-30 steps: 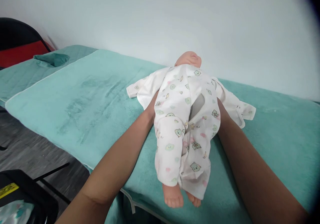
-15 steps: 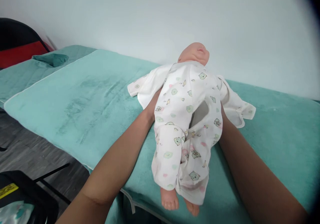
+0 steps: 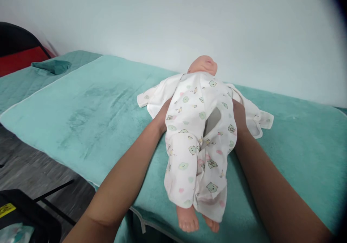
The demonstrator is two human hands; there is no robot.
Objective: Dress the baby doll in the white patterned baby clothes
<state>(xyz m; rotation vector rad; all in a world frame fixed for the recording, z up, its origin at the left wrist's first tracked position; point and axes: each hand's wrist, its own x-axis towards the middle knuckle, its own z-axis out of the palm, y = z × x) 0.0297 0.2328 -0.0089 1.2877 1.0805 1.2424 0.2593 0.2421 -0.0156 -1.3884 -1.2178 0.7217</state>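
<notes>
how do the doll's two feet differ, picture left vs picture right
The picture-left foot shows much of its top, while the picture-right foot is mostly hidden by its trouser leg. The picture-left foot looks broader; the picture-right foot shows only a narrow part. Both are bare and pinkish, with toes showing.

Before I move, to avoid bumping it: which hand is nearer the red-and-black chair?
Your left hand, on the chair side of the doll; your right hand is beyond it.
</notes>
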